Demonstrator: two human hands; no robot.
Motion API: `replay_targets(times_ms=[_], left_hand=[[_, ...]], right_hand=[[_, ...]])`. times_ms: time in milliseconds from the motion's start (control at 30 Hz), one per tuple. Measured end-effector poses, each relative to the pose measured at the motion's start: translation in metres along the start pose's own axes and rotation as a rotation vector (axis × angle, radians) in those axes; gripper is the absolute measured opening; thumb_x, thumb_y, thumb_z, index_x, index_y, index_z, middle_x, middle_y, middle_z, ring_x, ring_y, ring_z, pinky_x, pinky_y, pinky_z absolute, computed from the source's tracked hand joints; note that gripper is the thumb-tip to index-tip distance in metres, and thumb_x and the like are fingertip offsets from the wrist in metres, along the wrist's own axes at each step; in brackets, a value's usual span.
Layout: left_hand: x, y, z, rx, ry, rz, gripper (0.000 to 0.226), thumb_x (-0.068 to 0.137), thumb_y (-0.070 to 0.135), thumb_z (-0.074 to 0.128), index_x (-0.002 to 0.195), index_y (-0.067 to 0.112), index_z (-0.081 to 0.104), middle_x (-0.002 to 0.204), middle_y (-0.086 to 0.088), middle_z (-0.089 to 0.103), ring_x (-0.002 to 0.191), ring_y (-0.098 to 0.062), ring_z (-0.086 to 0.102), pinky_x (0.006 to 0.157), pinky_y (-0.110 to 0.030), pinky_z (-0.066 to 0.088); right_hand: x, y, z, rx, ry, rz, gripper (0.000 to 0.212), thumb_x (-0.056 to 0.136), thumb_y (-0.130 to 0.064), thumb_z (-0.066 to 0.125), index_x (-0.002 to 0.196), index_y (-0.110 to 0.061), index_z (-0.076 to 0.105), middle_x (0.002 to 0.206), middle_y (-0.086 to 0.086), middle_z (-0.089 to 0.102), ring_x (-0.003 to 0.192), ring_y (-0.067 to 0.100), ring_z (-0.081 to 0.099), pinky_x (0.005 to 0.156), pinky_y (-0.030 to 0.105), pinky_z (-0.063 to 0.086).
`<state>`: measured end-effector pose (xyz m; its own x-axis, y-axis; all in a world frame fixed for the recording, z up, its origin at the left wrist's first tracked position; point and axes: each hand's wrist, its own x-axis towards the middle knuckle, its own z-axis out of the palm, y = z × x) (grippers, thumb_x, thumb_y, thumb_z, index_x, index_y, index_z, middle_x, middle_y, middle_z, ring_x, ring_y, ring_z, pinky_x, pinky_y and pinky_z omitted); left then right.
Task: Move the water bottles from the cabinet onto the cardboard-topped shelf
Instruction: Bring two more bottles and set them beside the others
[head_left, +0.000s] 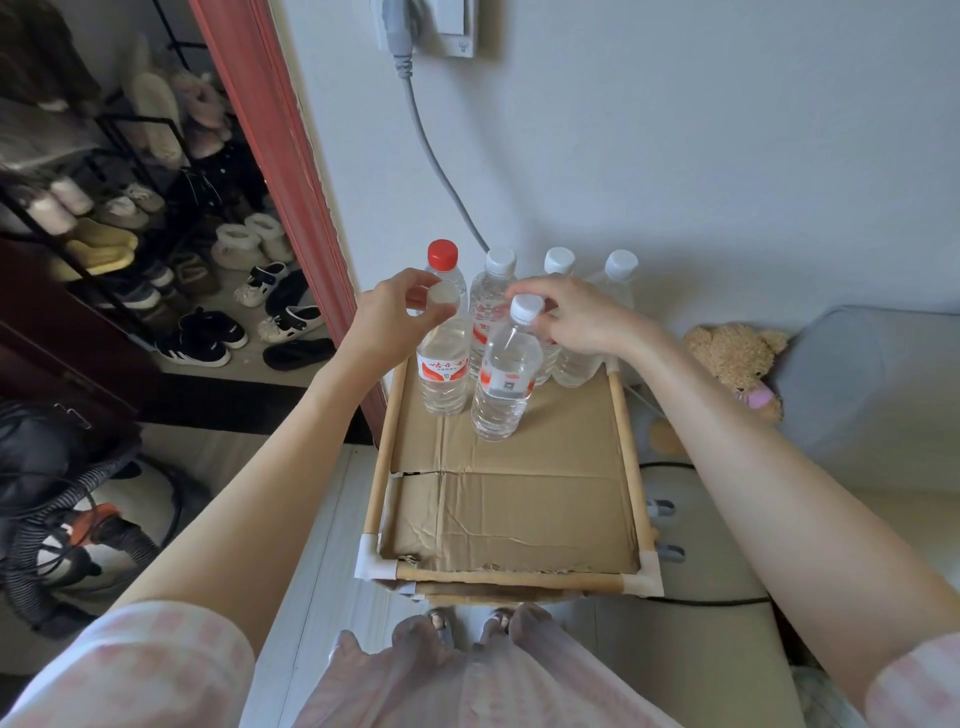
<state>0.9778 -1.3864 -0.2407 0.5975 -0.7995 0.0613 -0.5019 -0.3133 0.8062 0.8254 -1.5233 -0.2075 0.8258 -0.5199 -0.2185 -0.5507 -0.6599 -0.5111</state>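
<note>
Several clear water bottles stand on the cardboard-topped shelf (514, 499), which has a bamboo frame. At the back by the wall stand a red-capped bottle (443, 255) and three white-capped ones (500, 270). In front, my left hand (387, 322) grips the neck of a red-labelled bottle (444, 371) standing on the cardboard. My right hand (576, 317) pinches the neck of another white-capped bottle (506, 379), which stands slightly tilted on the cardboard beside it. The cabinet is out of sight.
A grey cable (436, 156) hangs down the wall from a socket to behind the bottles. A shoe rack (156, 234) stands left beyond a red door frame (291, 171). A teddy bear (737, 364) sits right. A vacuum hose (78, 530) lies lower left.
</note>
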Motion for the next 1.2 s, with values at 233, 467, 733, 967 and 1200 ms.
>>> replay_targets(times_ms=[233,467,733,967,1200], left_hand=[[0.0,-0.001,0.001,0.02,0.015,0.007,0.033,0.083,0.027,0.065,0.112,0.014,0.058,0.096,0.005,0.062,0.087,-0.006,0.057,0.072,-0.01,0.037],[-0.001,0.0,0.001,0.025,0.014,0.012,0.035,0.083,0.026,0.066,0.114,0.012,0.057,0.103,-0.001,0.065,0.09,-0.007,0.057,0.079,-0.018,0.039],[0.0,0.0,0.001,0.014,0.012,0.015,0.032,0.083,0.025,0.066,0.111,0.013,0.058,0.099,0.002,0.063,0.089,-0.007,0.057,0.08,-0.019,0.039],[-0.001,-0.001,0.0,0.012,0.007,0.02,0.033,0.083,0.027,0.065,0.112,0.013,0.058,0.099,0.004,0.063,0.09,-0.007,0.057,0.081,-0.019,0.039],[-0.002,-0.003,-0.003,-0.01,-0.013,0.015,0.033,0.083,0.028,0.065,0.112,0.015,0.057,0.097,0.005,0.063,0.091,-0.006,0.058,0.082,-0.018,0.039]], right_hand=[[-0.003,-0.013,0.014,-0.046,0.062,-0.056,0.034,0.08,-0.034,0.066,0.112,-0.026,0.057,0.106,0.001,0.04,0.097,0.018,0.046,0.083,0.027,0.034],[0.004,-0.007,0.015,-0.013,0.149,-0.108,0.039,0.084,-0.008,0.059,0.122,-0.018,0.056,0.114,0.005,0.047,0.107,0.02,0.049,0.082,0.014,0.028],[0.002,-0.006,0.004,-0.084,0.128,0.002,0.034,0.083,-0.019,0.062,0.117,-0.02,0.059,0.116,0.009,0.06,0.106,0.024,0.053,0.078,0.024,0.036],[0.006,-0.01,0.013,-0.016,0.175,-0.004,0.035,0.085,-0.014,0.06,0.118,-0.021,0.059,0.11,0.013,0.063,0.101,0.026,0.057,0.076,0.024,0.037],[0.009,-0.017,0.015,-0.015,0.191,-0.044,0.034,0.084,-0.009,0.058,0.116,-0.02,0.061,0.107,0.011,0.065,0.098,0.026,0.057,0.085,0.035,0.046]])
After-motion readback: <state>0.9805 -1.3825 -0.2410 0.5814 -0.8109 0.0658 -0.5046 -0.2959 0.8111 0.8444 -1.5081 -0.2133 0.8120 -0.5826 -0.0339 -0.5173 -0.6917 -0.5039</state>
